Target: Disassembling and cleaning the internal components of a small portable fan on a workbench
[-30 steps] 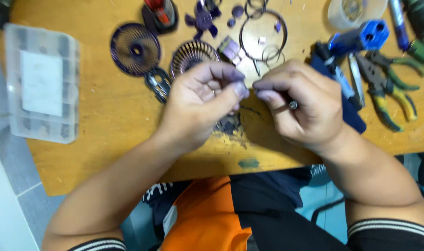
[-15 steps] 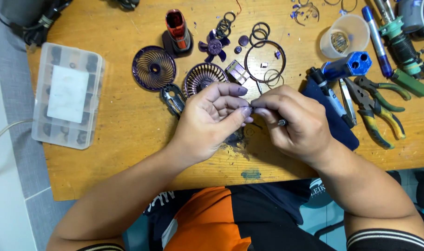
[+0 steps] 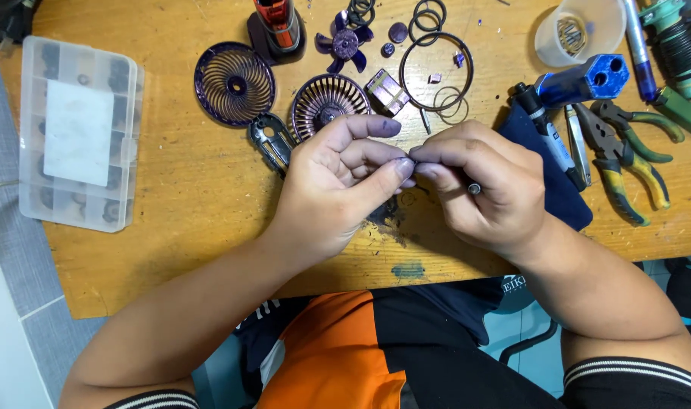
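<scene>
My left hand (image 3: 338, 185) and my right hand (image 3: 478, 189) meet fingertip to fingertip above the wooden table (image 3: 201, 189). Both pinch a small dark part (image 3: 415, 160) that is mostly hidden between the fingers. A thin metal tool (image 3: 474, 188) pokes out of my right fist. Just behind the hands lie a purple fan grille (image 3: 329, 98), a second round grille (image 3: 234, 82), a purple fan blade (image 3: 345, 42) and a small grey block (image 3: 387, 91).
A clear plastic parts box (image 3: 79, 132) sits at the left edge. Black rings (image 3: 436, 72), a blue tool (image 3: 580, 79) on a dark cloth (image 3: 557, 189), pliers (image 3: 625, 151), a plastic cup (image 3: 576, 30) and a red-black device (image 3: 273, 26) lie around.
The view has shifted a little, so the table items sit higher in the picture. My hands stay pinched together on the small part, with the fingers slightly rearranged.
</scene>
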